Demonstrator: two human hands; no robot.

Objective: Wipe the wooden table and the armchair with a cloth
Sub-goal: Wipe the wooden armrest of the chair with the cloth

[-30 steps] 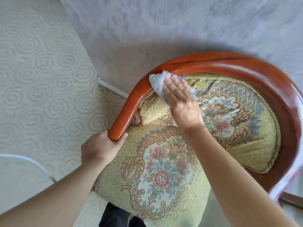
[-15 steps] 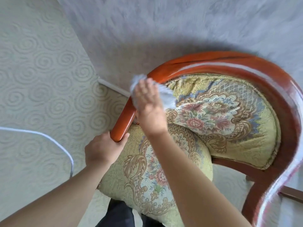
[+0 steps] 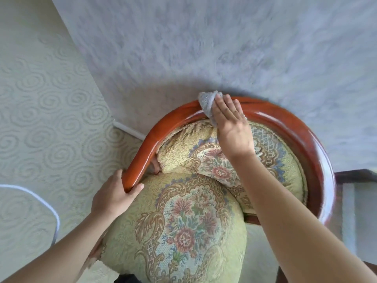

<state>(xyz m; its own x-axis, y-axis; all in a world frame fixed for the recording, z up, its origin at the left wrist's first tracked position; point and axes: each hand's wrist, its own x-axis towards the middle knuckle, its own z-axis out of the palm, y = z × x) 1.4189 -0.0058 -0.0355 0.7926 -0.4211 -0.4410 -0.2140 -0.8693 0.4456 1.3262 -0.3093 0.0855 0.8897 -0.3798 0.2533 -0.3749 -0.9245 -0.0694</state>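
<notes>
The armchair [image 3: 204, 201] stands against the wall [image 3: 204, 48]; all positions below are given relative to its curved wooden rail [image 3: 171, 119].

**Cloth.** The cloth [image 3: 207, 104] lies draped over the top of the rail at the back of its arc. It is bunched and follows the curve, so it is judged soft, light and limp. It will carry no push of its own and needs a flat palm over it. Pressure should be applied from above, with the cloth spread between hand and wood.

**Right hand.** The right hand [image 3: 230, 123] lies flat on the cloth, fingers straight and close together, pressing it onto the rail. No finger curls round the cloth.

**Left hand.** The left hand [image 3: 114, 197] grips the near left end of the rail; the thumb wraps under the tip and the fingers curl behind it. This is judged a bracing hold.

**Rail.** The surface is glossy, lacquered and rigid. It is judged hard and slippery, so the cloth should glide easily and may slide off the rounded top if pressure drifts sideways.

**Cushions.** The seat cushion [image 3: 183, 231] and back cushion [image 3: 271, 160] lie inside the rail. Both look padded and yielding.

**Wooden table.** Not identifiable in view.
</notes>
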